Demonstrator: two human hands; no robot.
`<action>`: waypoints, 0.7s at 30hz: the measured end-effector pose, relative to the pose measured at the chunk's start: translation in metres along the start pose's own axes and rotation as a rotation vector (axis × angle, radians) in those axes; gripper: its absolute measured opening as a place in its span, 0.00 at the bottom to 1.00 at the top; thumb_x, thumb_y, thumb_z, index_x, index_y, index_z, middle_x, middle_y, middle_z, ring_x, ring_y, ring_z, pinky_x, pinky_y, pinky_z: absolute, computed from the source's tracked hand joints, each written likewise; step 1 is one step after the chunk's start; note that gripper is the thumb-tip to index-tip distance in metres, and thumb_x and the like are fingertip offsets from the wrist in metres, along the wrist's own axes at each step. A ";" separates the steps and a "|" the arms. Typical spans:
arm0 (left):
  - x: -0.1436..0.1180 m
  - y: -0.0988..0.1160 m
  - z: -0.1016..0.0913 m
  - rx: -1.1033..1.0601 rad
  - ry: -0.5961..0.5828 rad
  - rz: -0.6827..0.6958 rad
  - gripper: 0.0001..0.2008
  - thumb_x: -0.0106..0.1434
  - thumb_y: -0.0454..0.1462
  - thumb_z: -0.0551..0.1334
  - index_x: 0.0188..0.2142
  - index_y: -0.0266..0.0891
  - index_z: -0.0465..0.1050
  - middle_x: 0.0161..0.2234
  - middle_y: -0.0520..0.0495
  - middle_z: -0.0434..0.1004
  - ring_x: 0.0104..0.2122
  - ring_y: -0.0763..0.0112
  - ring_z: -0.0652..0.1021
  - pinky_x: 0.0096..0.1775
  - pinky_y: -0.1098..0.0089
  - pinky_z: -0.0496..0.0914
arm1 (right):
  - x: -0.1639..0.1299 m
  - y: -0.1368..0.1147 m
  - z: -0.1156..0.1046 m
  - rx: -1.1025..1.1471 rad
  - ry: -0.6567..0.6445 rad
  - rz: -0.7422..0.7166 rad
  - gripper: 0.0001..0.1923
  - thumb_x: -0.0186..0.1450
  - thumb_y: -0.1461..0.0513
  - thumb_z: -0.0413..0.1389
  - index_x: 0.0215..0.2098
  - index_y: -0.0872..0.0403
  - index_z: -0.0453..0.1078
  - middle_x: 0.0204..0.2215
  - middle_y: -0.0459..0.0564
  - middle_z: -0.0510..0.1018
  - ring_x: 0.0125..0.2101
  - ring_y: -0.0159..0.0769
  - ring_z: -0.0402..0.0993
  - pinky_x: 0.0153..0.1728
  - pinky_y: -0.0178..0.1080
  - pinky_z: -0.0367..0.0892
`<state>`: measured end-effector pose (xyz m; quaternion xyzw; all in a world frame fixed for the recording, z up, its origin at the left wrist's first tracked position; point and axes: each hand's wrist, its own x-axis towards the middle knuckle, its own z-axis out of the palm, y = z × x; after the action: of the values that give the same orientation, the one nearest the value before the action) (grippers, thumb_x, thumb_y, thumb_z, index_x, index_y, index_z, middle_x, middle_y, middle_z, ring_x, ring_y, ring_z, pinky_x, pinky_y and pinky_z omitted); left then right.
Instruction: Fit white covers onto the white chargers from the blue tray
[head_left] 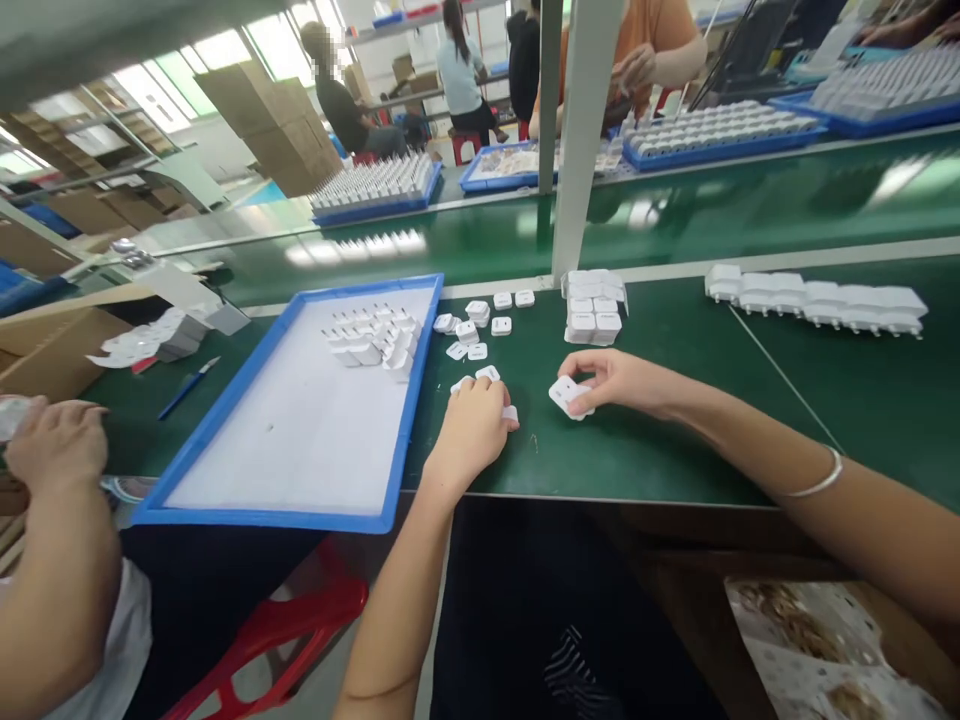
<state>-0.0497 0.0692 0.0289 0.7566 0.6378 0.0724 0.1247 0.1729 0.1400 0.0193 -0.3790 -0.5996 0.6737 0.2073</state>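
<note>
On the green desk point(675, 440), just right of the blue tray point(300, 500), my right hand point(622, 382) pinches a white plug adapter point(566, 396) by its edges, lifted slightly. My left hand point(472, 428) curls closed over another adapter point(508, 412). I judge I'm gathering pieces; next calls for a steady placement.

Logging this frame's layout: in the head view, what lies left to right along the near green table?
Co-worker's hand → blue pen → blue tray → left hand → right hand holding a white charger → row of white chargers.
</note>
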 end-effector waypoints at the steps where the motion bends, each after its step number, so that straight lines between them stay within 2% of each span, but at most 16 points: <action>1: 0.000 0.001 -0.002 0.013 -0.007 -0.006 0.04 0.60 0.30 0.67 0.33 0.38 0.74 0.39 0.41 0.78 0.44 0.53 0.75 0.45 0.58 0.69 | -0.001 0.002 0.002 0.033 -0.012 0.003 0.22 0.44 0.62 0.74 0.34 0.55 0.73 0.30 0.45 0.78 0.32 0.33 0.74 0.36 0.38 0.68; 4: -0.002 0.004 -0.005 0.030 -0.025 -0.048 0.05 0.61 0.30 0.66 0.30 0.39 0.72 0.36 0.42 0.78 0.40 0.56 0.77 0.41 0.62 0.69 | -0.001 0.004 0.008 0.082 -0.017 0.001 0.21 0.44 0.63 0.73 0.34 0.55 0.74 0.30 0.44 0.78 0.31 0.32 0.74 0.36 0.38 0.69; 7: -0.007 0.008 -0.004 0.016 -0.023 -0.127 0.05 0.62 0.31 0.66 0.38 0.39 0.73 0.38 0.43 0.78 0.37 0.60 0.78 0.36 0.65 0.68 | -0.001 0.004 0.013 0.126 0.011 0.001 0.20 0.43 0.64 0.74 0.34 0.56 0.76 0.31 0.46 0.79 0.32 0.33 0.75 0.37 0.38 0.70; 9: -0.009 0.011 -0.002 -0.004 -0.015 -0.177 0.06 0.62 0.32 0.65 0.39 0.38 0.72 0.40 0.41 0.78 0.38 0.59 0.79 0.37 0.65 0.68 | 0.000 0.006 0.015 0.166 0.021 -0.001 0.21 0.44 0.64 0.74 0.36 0.56 0.78 0.33 0.47 0.81 0.34 0.34 0.76 0.39 0.38 0.70; 13: -0.009 0.018 -0.001 -0.072 0.018 -0.261 0.04 0.61 0.31 0.64 0.32 0.38 0.70 0.40 0.38 0.77 0.42 0.52 0.79 0.41 0.60 0.69 | 0.000 0.009 0.015 0.221 0.027 -0.046 0.22 0.46 0.64 0.73 0.41 0.55 0.82 0.37 0.50 0.84 0.38 0.35 0.77 0.43 0.39 0.71; 15: -0.006 0.019 -0.003 -0.135 0.040 -0.281 0.08 0.58 0.28 0.65 0.28 0.39 0.67 0.37 0.38 0.77 0.42 0.51 0.79 0.42 0.58 0.69 | 0.002 0.009 0.014 0.243 0.050 -0.060 0.23 0.46 0.65 0.73 0.41 0.54 0.83 0.38 0.50 0.84 0.39 0.36 0.77 0.45 0.40 0.71; 18: -0.001 0.014 -0.005 -0.294 0.079 -0.279 0.14 0.53 0.26 0.66 0.24 0.41 0.63 0.29 0.44 0.75 0.39 0.53 0.78 0.43 0.56 0.71 | 0.003 0.009 0.013 0.260 0.099 -0.066 0.23 0.45 0.67 0.72 0.41 0.54 0.83 0.39 0.50 0.85 0.39 0.36 0.78 0.46 0.41 0.72; 21: 0.006 0.010 0.000 -0.545 0.107 -0.256 0.09 0.54 0.30 0.66 0.26 0.42 0.66 0.24 0.49 0.74 0.34 0.58 0.79 0.40 0.58 0.74 | 0.003 0.006 0.014 0.257 0.136 -0.073 0.23 0.45 0.68 0.71 0.40 0.54 0.83 0.37 0.50 0.86 0.38 0.37 0.79 0.45 0.42 0.74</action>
<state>-0.0392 0.0736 0.0317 0.6037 0.6907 0.2645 0.2974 0.1614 0.1318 0.0125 -0.3721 -0.5063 0.7096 0.3188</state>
